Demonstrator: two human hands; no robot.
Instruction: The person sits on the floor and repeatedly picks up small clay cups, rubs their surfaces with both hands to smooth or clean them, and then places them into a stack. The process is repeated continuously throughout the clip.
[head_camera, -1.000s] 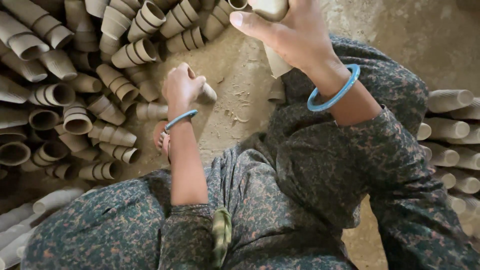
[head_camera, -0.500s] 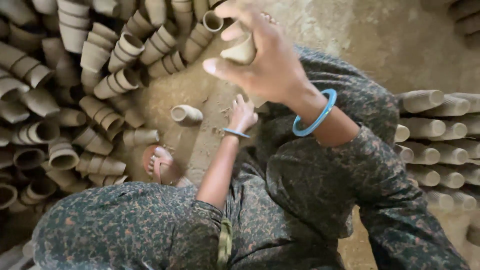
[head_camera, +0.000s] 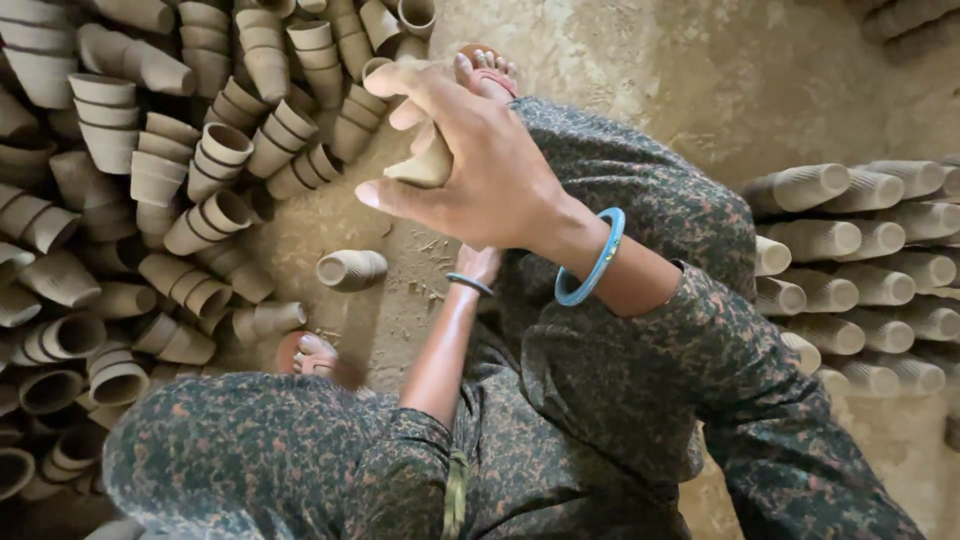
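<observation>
My right hand (head_camera: 480, 170) is raised in front of me, fingers curled around a small clay cup (head_camera: 428, 165), thumb stretched out to the left below it. The grip is closed but loose; the cup sits between the palm and the fingertips, and only its pale side shows past my fingers. My left hand (head_camera: 480, 265) reaches down toward the dirt floor (head_camera: 640, 70) between my knees; the right hand covers most of it, so I cannot tell whether it is open or holding anything.

To handle a cup like this well, I judge it wants a light hold spread across several fingers, pressing on the wall rather than pinching the thin rim, since unfired clay chips and dents easily. Keeping it upright and clear of my knee seems wise too.

The cup looks dull beige, matte, tapered, with faint ridges round its body. One loose cup (head_camera: 350, 268) of the same kind lies on its side on the floor just left of my left wrist, mouth facing left. Beyond it, on my left, is a heap of cups (head_camera: 190, 170) nested in short stacks and tumbled at all angles. On my right, rows of cups (head_camera: 870, 250) lie on their sides, packed neatly, mouths toward me. I wear a blue bangle (head_camera: 592, 262) on my right wrist, and my sandalled foot (head_camera: 487, 70) rests just beyond the raised hand.
</observation>
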